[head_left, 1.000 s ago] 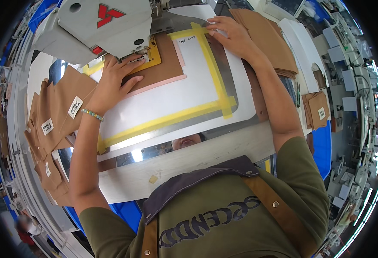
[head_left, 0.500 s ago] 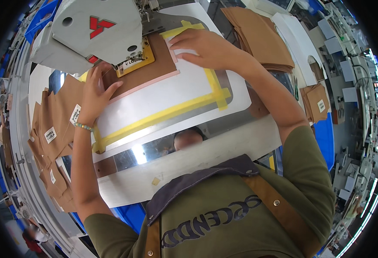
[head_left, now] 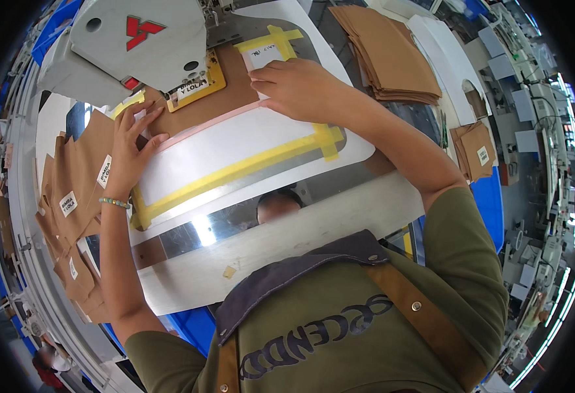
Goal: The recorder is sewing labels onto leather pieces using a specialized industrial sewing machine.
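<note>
A flat brown panel (head_left: 236, 77) lies under the white sewing machine head (head_left: 137, 49), inside a corner of thin pink strips (head_left: 210, 122) on a white sheet (head_left: 235, 134) edged with yellow tape. On the panel sits a yellow-rimmed clamp frame (head_left: 218, 82) around a white label (head_left: 192, 87). My left hand (head_left: 130, 141) rests at the panel's left side, fingers spread and touching it. At the panel's right edge lies my right hand (head_left: 304, 90), fingers stretched out and thumb apart near the pink corner. Neither hand grips anything. The needle area is partly hidden behind the machine head.
Labelled brown pieces (head_left: 71, 180) lie loosely at the left. A tall stack of brown panels (head_left: 389, 62) stands at the far right, with smaller labelled pieces (head_left: 474, 152) nearer. A blue bin (head_left: 488, 206) is below them. A shiny metal plate (head_left: 235, 221) borders the bench front.
My right hand has slid down along the panel's right edge, uncovering a marked white patch near the tape. My left hand's fingers have spread on the left side. The whole view has shifted slightly.
</note>
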A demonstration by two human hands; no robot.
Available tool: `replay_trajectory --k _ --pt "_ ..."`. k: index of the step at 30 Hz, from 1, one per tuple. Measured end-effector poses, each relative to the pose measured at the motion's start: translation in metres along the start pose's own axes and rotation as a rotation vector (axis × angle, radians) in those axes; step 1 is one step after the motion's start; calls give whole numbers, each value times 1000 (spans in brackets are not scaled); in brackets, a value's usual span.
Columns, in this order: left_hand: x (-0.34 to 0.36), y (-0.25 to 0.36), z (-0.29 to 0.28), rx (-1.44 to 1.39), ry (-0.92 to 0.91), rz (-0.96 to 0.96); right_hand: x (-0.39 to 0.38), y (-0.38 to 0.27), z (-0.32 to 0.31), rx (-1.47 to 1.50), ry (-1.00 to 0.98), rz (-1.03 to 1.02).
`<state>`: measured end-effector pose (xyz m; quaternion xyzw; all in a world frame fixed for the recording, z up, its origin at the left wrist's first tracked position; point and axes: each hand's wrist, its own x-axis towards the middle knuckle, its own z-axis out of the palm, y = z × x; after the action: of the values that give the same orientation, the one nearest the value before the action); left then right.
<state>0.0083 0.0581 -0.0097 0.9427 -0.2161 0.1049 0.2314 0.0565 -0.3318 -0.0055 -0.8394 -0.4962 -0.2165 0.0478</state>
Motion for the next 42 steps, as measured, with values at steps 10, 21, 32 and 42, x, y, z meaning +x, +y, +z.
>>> replay_trajectory --k 10,21,32,42 --pt "9 56 31 172 143 305 -19 -13 -22 -50 -114 -9" --pt "-66 -24 -18 489 5 39 -75 35 -100 -187 77 209" --pt "-117 -53 -72 582 -42 -400 -164 73 -114 78 -152 709" --pt "-73 45 -70 451 -35 -63 -145 67 -99 -152 -74 591"
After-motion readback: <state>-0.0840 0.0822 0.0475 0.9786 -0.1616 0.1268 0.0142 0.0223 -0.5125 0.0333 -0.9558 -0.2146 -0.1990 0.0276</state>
